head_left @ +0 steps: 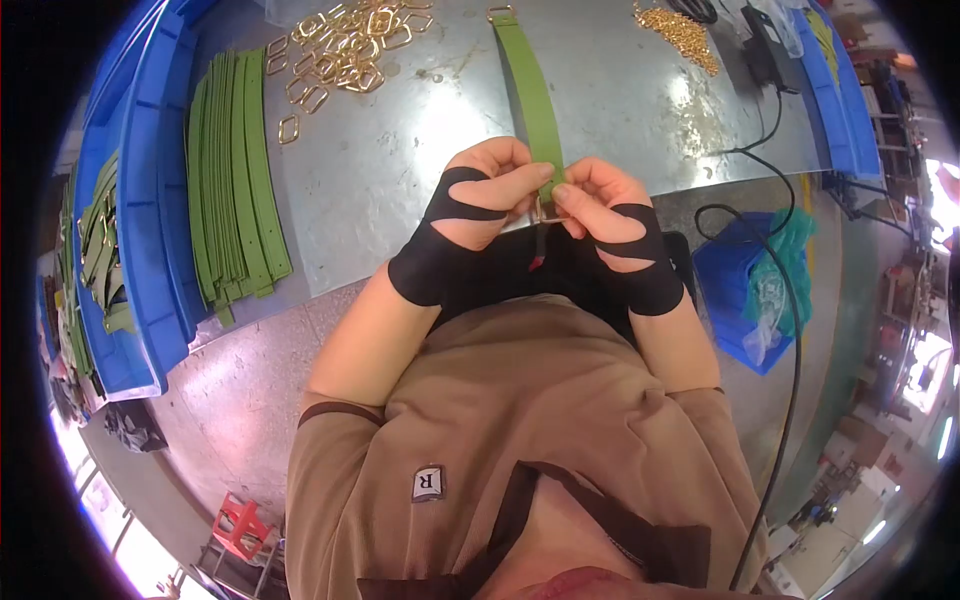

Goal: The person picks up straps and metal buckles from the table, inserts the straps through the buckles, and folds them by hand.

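A green strap (pixel 534 95) runs from the tabletop toward me, and its near end is pinched between my two hands. My left hand (pixel 490 190) is closed with thumb and fingers on the strap's left edge. Closed too, my right hand (pixel 605 205) grips the same end from the right. Between the fingertips shows a small gold metal piece (pixel 545 213), partly hidden by my fingers. A gold ring (pixel 500 13) sits at the strap's far end. Black wraps cover both wrists and palms.
Stacked green straps (pixel 232 170) lie left on the metal table (pixel 400 150), below a pile of gold rectangular rings (pixel 350 45). Small gold parts (pixel 678 38) lie far right. Blue bins (pixel 150 200) flank the table. A black cable (pixel 797 330) hangs at right.
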A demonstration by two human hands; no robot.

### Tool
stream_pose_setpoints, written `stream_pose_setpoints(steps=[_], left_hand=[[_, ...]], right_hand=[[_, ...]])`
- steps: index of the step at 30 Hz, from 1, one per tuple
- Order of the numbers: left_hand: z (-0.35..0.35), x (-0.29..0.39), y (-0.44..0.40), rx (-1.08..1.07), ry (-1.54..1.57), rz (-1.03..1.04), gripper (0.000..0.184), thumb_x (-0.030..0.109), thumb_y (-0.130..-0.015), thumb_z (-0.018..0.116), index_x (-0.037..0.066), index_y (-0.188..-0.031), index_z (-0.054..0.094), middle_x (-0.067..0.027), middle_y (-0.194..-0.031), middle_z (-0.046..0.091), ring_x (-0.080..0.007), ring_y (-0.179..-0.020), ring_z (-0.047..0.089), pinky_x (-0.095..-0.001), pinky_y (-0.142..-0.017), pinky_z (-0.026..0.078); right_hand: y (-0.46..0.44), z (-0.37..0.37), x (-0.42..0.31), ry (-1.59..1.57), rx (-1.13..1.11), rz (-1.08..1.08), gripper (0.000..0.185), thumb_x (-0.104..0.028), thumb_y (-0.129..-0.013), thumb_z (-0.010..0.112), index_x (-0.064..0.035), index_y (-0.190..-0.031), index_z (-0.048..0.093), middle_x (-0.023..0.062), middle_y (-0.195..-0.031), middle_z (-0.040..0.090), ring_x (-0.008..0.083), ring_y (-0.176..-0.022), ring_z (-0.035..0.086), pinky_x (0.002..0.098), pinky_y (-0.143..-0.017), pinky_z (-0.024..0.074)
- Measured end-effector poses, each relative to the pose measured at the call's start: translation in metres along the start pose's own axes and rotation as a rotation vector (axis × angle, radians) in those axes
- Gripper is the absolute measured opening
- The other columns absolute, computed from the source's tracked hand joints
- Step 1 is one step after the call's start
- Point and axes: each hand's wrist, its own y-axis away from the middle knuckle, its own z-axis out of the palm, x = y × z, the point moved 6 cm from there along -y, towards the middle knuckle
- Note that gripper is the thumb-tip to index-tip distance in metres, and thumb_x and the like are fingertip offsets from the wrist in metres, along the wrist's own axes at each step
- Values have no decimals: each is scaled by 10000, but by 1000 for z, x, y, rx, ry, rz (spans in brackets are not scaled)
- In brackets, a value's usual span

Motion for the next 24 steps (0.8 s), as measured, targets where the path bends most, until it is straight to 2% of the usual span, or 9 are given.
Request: stream_pose_setpoints(steps=[5, 9, 11, 14, 18, 20, 24], left_hand=[[-6, 12, -14, 17, -125, 40, 177, 159, -911, 643, -17, -900, 630, -6, -659, 563, -69, -556, 456, -225, -517, 336], [-3, 33, -29, 21, -81, 56, 159, 143, -915, 638, -6, -872, 605, -8, -641, 550, -74, -536, 444, -228, -499, 324], [-2, 37, -39, -19, -54, 48, 154, 139, -912, 644, -1, -864, 602, -7, -639, 550, -72, -528, 436, -226, -499, 321], [-2, 36, -47, -16, -41, 31, 151, 136, -909, 647, 2, -855, 602, -7, -639, 550, -69, -523, 435, -225, -498, 321], [-2, 28, -47, -4, -57, 13, 127, 118, -918, 633, 16, -846, 608, -11, -661, 582, -67, -545, 468, -218, -508, 337], [-2, 29, -47, -2, -65, 12, 120, 113, -917, 633, 17, -847, 610, -11, -664, 585, -67, -549, 470, -219, -510, 340], [-4, 32, -48, -13, -97, 13, 102, 102, -915, 635, 21, -855, 618, -10, -678, 592, -71, -556, 477, -221, -518, 351]], right_hand=[[-19, -6, 0, -7, -52, -10, 104, -117, -944, 636, -14, -957, 622, 38, -818, 641, 73, -623, 532, 211, -563, 424], [-32, -12, -33, 36, -38, 6, 143, -143, -940, 640, -16, -1007, 637, 27, -825, 638, 84, -651, 561, 223, -597, 450], [-53, -50, -54, 392, 304, -295, 235, -202, -931, 651, 5, -1040, 631, 16, -851, 633, 105, -695, 580, 245, -639, 472], [-69, -119, -83, 1008, 823, -591, 301, -238, -852, 649, -3, -1039, 646, 127, -873, 668, 229, -761, 634, 331, -707, 499], [-96, -191, -87, 1076, 934, -497, 288, -244, -805, 656, -17, -983, 659, 172, -875, 662, 293, -780, 635, 376, -723, 499], [-104, -201, -97, 1083, 883, -441, 201, -196, -763, 675, -17, -846, 637, 196, -833, 624, 368, -790, 608, 455, -720, 479], [-116, -210, -104, 1145, 919, -485, 133, -166, -771, 657, -39, -798, 633, 184, -810, 611, 366, -791, 603, 458, -721, 479]])
